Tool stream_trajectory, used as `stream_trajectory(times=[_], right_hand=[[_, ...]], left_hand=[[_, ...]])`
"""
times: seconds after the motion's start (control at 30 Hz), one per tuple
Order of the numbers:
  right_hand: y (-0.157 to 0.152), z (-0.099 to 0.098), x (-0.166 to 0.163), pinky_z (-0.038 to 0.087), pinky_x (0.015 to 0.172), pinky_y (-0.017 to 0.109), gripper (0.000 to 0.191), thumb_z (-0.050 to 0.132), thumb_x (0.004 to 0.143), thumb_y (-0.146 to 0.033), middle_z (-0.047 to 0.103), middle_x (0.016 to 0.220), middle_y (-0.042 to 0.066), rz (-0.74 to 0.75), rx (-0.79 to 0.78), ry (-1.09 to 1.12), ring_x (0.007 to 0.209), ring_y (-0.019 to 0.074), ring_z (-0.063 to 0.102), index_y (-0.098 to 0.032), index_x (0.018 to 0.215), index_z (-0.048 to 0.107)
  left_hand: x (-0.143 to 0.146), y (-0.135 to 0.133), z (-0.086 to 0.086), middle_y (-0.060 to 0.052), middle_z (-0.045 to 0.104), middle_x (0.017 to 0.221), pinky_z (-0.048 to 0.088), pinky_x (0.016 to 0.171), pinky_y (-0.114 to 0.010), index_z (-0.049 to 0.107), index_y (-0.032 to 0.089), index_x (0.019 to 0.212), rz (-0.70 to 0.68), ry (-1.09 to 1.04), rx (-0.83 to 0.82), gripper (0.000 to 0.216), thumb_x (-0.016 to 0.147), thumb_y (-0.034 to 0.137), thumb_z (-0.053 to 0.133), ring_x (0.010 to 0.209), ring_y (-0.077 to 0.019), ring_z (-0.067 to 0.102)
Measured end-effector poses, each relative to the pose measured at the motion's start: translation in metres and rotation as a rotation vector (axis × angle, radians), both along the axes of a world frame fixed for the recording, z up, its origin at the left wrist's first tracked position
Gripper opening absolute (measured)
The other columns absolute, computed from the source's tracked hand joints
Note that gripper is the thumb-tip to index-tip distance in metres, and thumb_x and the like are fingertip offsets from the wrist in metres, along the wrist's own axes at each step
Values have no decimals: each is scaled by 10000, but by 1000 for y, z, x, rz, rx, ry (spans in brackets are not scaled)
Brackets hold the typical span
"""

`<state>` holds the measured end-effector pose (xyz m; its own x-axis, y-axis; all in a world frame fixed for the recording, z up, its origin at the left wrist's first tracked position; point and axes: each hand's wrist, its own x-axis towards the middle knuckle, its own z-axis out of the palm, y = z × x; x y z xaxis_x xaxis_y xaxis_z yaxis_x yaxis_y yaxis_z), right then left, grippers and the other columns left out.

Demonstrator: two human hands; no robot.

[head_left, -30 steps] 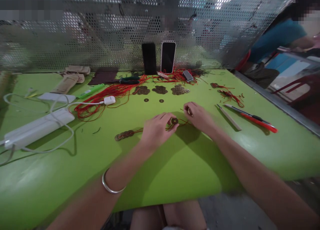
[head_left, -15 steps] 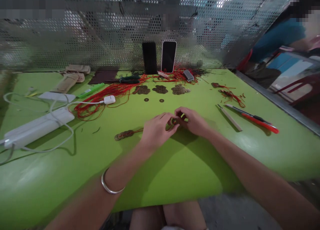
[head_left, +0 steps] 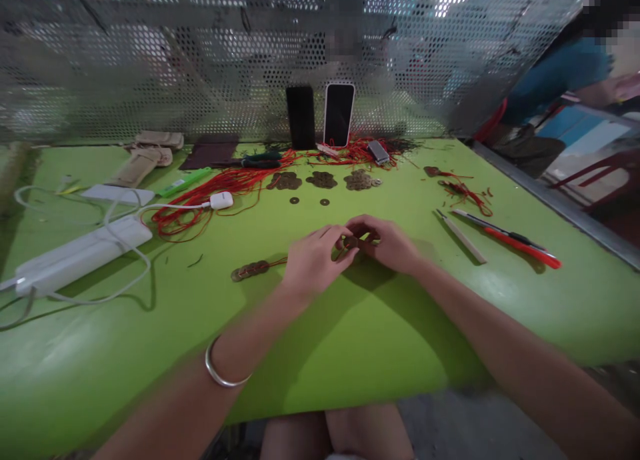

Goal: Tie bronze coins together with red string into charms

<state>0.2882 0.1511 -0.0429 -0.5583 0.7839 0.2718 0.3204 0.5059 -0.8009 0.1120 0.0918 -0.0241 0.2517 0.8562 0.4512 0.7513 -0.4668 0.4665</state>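
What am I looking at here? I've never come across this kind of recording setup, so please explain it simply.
There is no machine: a person works with two bare hands, seen by a single camera worn on the head, looking forward and down. The left hand pinches a dark coin. The right hand meets it there; what it grips is hidden. A row of strung coins lies beside the left hand, its cord running towards that hand. On the green table are three coin piles, red threads, a white power strip and, at the right, slim tools.
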Motion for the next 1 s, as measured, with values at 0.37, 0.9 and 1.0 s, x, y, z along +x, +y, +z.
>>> stream_trajectory(times=[0.37, 0.9, 1.0], right_hand=[[3, 4, 6, 558, 723, 314, 257, 635, 749, -194, 700, 875, 48, -6, -95, 73, 778, 162, 673, -201, 1003, 598], [-4, 10, 5, 561, 737, 306, 257, 604, 766, -168, 711, 865, 50, 60, -75, 101, 763, 153, 682, -188, 1021, 581], [-4, 9, 5, 562, 750, 303, 230, 588, 774, -164, 709, 891, 47, 77, -68, 69, 775, 149, 681, -192, 1002, 606]], left_hand=[[-1, 0, -1, 29, 649, 755, 351, 457, -180, 611, 198, 966, 32, -71, -36, 201, 790, 285, 654, 547, -71, 518], [-2, 1, -3, 9, 661, 767, 409, 505, -211, 619, 202, 969, 71, -106, -124, 210, 806, 333, 632, 583, -98, 551], [-1, 2, -3, 10, 662, 714, 412, 498, -221, 643, 204, 929, 83, -126, -170, 185, 794, 331, 648, 559, -105, 551]])
